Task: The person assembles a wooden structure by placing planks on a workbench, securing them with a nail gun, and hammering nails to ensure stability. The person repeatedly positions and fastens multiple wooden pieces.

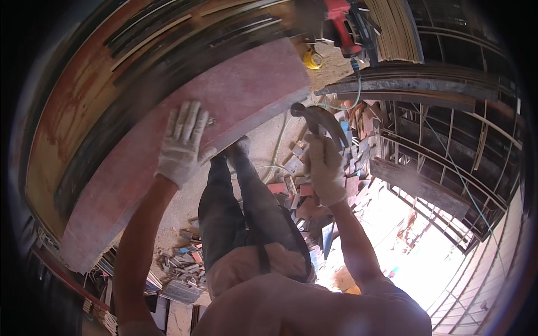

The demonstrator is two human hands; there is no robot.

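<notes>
My left hand (182, 140), in a pale work glove, lies on a long reddish board (246, 84) with its fingers stretched out flat. A small blurred bit, too small to name, shows on the board beside those fingers. To the right, my right hand (325, 171), gloved too, is closed round the handle of a claw hammer (316, 119). The hammer's dark head is raised, its curved claw pointing right, apart from the board in this view.
Dark boards and strips (145, 50) are stacked beyond the reddish board. A red power tool (342, 28) with a hose and a yellow tape measure (312, 59) lie at the far side. Wood offcuts (188, 263) litter the floor; stacked panels (414, 84) stand right.
</notes>
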